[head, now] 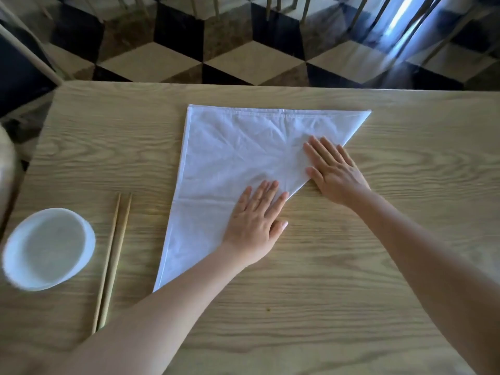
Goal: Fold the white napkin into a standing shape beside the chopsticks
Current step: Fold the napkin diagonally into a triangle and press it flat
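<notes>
Fingers of the left hand (254, 220) and right hand (334, 171) lie flat and spread, grasping nothing, pressing the diagonal fold of the white napkin (230, 158) right of the chopsticks (112, 262); soft, light cloth, probably best pinched at its corners.

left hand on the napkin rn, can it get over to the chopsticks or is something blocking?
Probably yes. The left hand lies flat on the napkin; the chopsticks lie to its left on bare table, the bowl beyond them. Nothing stands between.
</notes>
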### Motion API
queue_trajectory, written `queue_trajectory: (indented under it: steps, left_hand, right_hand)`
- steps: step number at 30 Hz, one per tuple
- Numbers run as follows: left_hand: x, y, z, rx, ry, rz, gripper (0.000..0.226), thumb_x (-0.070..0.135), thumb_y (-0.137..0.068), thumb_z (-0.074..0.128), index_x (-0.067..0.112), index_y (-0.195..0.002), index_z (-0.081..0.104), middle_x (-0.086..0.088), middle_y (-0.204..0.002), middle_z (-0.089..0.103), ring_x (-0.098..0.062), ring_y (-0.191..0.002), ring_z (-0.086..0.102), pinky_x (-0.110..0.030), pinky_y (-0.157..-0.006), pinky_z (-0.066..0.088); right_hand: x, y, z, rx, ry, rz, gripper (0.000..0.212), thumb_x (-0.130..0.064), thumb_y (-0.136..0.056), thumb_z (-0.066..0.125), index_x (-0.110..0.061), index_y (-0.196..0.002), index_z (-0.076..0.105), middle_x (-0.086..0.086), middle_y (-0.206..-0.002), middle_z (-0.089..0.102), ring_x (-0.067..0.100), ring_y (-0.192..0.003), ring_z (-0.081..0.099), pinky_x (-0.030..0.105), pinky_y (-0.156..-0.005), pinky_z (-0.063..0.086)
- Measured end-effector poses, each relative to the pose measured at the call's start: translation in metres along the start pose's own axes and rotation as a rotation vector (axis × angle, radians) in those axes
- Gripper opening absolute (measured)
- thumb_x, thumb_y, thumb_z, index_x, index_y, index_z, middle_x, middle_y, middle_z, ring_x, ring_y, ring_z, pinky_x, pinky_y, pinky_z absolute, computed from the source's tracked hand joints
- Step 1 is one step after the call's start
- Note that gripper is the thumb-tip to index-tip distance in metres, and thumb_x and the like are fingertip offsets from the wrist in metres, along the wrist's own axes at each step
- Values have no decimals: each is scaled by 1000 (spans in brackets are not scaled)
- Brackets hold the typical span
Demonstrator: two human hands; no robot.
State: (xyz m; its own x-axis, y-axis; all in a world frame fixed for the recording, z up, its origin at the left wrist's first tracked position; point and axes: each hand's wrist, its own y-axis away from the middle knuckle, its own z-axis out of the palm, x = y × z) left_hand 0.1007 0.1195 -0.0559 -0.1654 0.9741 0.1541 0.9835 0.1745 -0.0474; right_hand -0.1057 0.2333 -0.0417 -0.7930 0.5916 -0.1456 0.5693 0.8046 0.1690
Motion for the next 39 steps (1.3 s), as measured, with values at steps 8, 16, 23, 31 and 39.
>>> queue_trajectory:
  steps: [8,16,23,31,39]
  left_hand:
    - [-4,8,-3,-24,9,-5,53,44,-90,34,22,-137,44,-9,-145,42,-29,-135,37,-51,-109,27]
    - [3,7,-21,277,102,-117,27,13,-79,50,9,-98,68,-9,-107,70,-25,-101,66,-34,-85,49]
    - [8,-4,-15,308,-4,-199,21,28,-76,54,10,-77,64,-6,-90,69,-26,-84,64,-32,-78,40]
    - [12,-11,-19,312,34,-213,12,14,-75,51,12,-69,61,-1,-72,63,-24,-69,58,-31,-66,40]
    - [21,-18,-20,327,20,-225,7,15,-76,65,12,-70,64,1,-65,60,-21,-66,56,-31,-62,43]
  right_hand:
    - [29,-12,-12,-24,-6,72,56,-49,-97,15,-33,-148,1,-16,-156,-5,4,-142,-9,32,-117,-8]
    - [0,-5,-23,239,-19,-28,56,-42,-94,32,-11,-141,37,5,-150,35,19,-140,28,43,-115,15]
    - [-42,40,13,366,-151,-593,25,-21,-88,60,-10,-108,69,4,-119,67,23,-109,62,39,-92,50]
    - [-45,37,9,491,-123,-570,13,-14,-89,59,-7,-87,69,4,-97,71,26,-87,64,36,-79,52]
    - [-50,31,11,557,-113,-580,19,-20,-92,57,-9,-81,67,1,-84,69,25,-76,61,34,-72,48]
